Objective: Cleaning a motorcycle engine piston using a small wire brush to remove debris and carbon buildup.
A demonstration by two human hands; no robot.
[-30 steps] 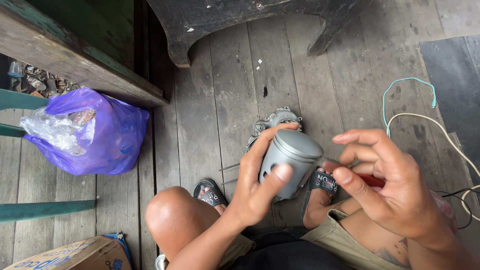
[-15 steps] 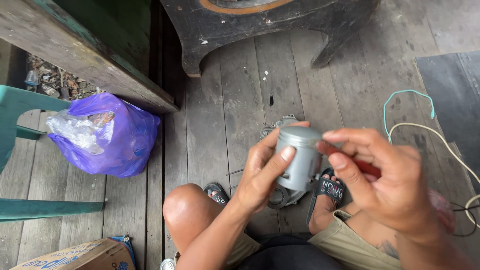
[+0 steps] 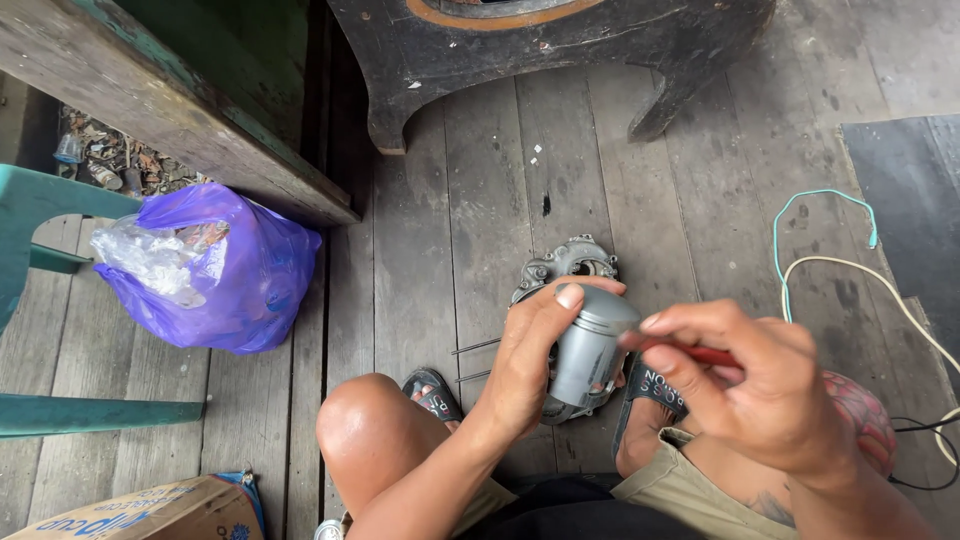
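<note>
The left hand (image 3: 535,355) is wrapped around a grey metal piston (image 3: 592,345), fingers curled behind its skirt and the thumb pressed on the rim of its crown, so the part is held in the air above the person's lap, tilted with the crown pointing up and away. The right hand (image 3: 762,395) is pinched shut on a slim red-handled tool (image 3: 705,354), whose tip meets the side of the piston near the crown; the tip itself is hidden by a finger.

Below the hands are a bare knee (image 3: 365,425) and two feet in dark sandals (image 3: 436,395). Just past the piston, on the grey wooden floorboards (image 3: 450,230), lies a grey metal engine cover (image 3: 568,262), partly hidden behind the left hand.

Further out to the left sits a knotted purple plastic bag (image 3: 215,270), with a corner of a cardboard box (image 3: 140,512) at the bottom edge. On the right, a teal wire (image 3: 815,200) and a white cable (image 3: 860,275) loop across the boards. At the top stands a dark wooden furniture base (image 3: 540,50).

The risk, as I judge it: the hold on the smooth piston is one-handed, so a hard push from the tool could twist it loose and drop it onto the engine cover or a foot. The tool could also slip off the curved metal and jab the left thumb.
</note>
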